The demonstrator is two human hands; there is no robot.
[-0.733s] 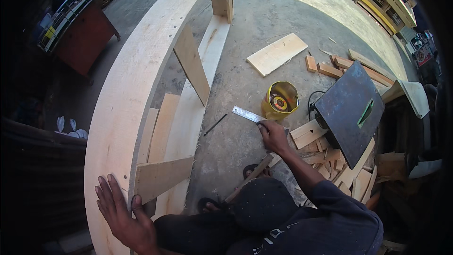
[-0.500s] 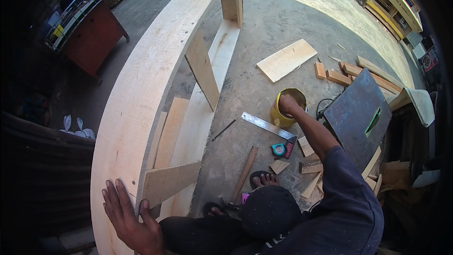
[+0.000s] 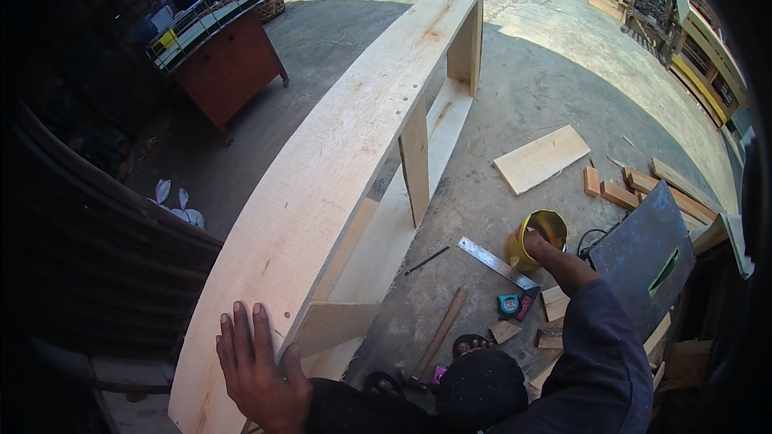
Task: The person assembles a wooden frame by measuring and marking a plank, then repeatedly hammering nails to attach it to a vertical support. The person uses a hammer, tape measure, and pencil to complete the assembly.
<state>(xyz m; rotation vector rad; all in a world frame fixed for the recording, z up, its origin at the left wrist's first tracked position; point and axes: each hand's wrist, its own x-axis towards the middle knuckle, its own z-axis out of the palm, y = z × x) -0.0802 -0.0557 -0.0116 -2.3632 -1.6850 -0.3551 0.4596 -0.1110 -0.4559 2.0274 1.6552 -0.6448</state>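
Note:
A long wooden frame (image 3: 322, 169), made of two wide pale planks joined by short cross boards, stands on its edge. My left hand (image 3: 265, 374) lies flat on the near end of its top plank, fingers spread, close to a nail head (image 3: 287, 315). To the right, my right hand (image 3: 534, 247) reaches into a yellow bucket (image 3: 519, 253). Its fingers are hidden inside, as are most of the contents. Beside the bucket lie a try square (image 3: 490, 261) and a teal tape measure (image 3: 508, 304). A pencil (image 3: 427, 260) and a wooden-handled tool (image 3: 441, 333) rest nearer the frame.
A loose board (image 3: 543, 158) lies beyond the bucket. Offcuts (image 3: 555, 304) and wood lengths (image 3: 619, 195) surround a dark metal plate with a slot (image 3: 643, 253) at right. A red cabinet on wheels (image 3: 229, 60) stands at far left. My sandalled feet (image 3: 470, 344) are below.
The view has tilted up, so the scene sits lower and further right. My left hand stays flat on the plank, and my right hand remains inside the bucket.

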